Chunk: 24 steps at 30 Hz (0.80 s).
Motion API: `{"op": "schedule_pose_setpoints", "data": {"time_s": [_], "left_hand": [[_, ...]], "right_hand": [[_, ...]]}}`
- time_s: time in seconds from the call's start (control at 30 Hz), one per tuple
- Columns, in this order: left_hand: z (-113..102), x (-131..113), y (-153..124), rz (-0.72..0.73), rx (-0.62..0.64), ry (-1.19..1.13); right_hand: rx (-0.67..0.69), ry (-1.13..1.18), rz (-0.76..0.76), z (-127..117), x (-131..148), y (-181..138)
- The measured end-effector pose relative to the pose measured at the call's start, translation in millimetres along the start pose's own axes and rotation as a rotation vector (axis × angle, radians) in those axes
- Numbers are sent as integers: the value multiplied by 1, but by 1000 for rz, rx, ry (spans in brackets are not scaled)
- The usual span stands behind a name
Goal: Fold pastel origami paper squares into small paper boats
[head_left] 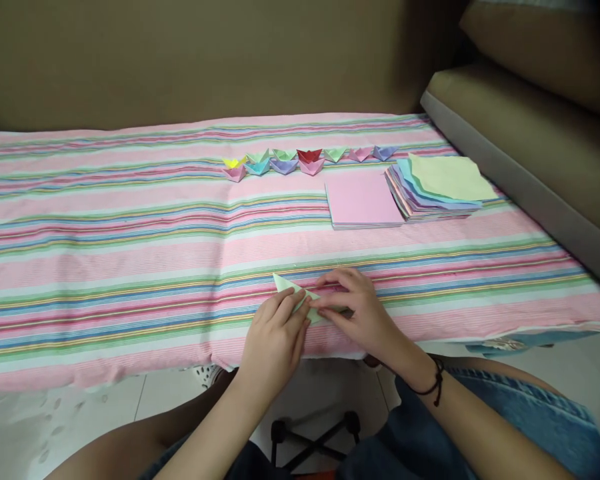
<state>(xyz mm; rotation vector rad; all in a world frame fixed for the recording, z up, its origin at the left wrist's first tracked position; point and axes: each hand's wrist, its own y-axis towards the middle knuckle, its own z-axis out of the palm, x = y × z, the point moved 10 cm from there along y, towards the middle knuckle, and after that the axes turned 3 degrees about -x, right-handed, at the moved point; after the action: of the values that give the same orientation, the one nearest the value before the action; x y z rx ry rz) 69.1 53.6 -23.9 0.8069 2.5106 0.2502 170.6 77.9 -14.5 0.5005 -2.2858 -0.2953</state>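
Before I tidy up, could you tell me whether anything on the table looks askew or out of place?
Only the multicoloured paper stack at the far right: its sheets are fanned out, unlike the squared pink stack beside it.

Pressing pale green folded paper (291,291) onto striped cloth (130,253) with left hand (275,331) and right hand (359,312), fingertips touching it. Possibly pinching an edge; hidden. Noted beyond: paper boats (284,165), pink stack (363,199), mixed stack (445,183).
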Motion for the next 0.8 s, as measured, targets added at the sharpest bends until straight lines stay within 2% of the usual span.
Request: {"op": "schedule_pose_setpoints", "data": {"time_s": [0.23, 0.47, 0.6, 0.73, 0.8], "left_hand": [[-5, 14, 1, -69, 5, -244], [-7, 21, 3, -12, 186, -367], [-15, 9, -1, 61, 143, -214], [-12, -25, -13, 227, 7, 112], [-5, -39, -20, 258, -56, 281]], "right_hand": [[1, -34, -22, 0, -4, -3], [15, -35, -28, 4, -9, -3], [-5, -26, -34, 4, -10, -3], [-33, -30, -56, 3, -10, -3], [-40, -27, -61, 3, -10, -3]]}}
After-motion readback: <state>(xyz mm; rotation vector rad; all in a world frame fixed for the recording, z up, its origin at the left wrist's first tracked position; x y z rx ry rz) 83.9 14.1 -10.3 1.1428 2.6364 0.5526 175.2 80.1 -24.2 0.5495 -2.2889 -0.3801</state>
